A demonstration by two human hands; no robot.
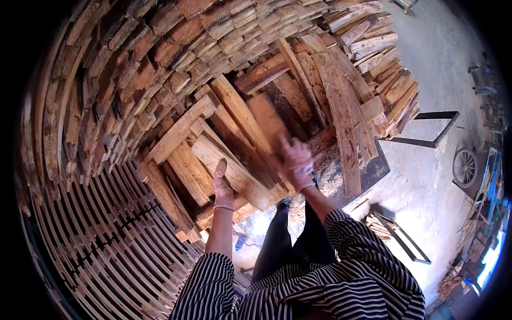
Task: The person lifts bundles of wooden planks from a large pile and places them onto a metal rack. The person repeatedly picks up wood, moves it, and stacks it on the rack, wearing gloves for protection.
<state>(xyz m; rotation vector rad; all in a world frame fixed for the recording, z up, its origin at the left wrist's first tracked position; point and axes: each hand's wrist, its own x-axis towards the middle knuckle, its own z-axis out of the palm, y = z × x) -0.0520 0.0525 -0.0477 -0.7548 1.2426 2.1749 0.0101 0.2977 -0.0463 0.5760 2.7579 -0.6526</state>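
1. Concrete floor [426, 176] spreads to the right of a work table heaped with rough wooden boards; a bicycle wheel [465, 167] and a dark metal frame [432, 133] stand on it further right.
2. Stacked slats [106, 234] fill the near left, and a tall pile of cut timber [133, 64] curves across the far left and top.
3. Long planks [341, 117] lie crosswise on the far right of the table, with sawdust [330, 176] beside them.
4. Left hand [223, 186], gloved, rests flat with fingers extended on a pale board [229, 165] of the heap.
5. Right hand [296, 162], gloved, is clenched around a short plank [266, 120] raised above the pile; both are blurred.
6. Table edges are mostly hidden under wood, and the rim of the view is black.
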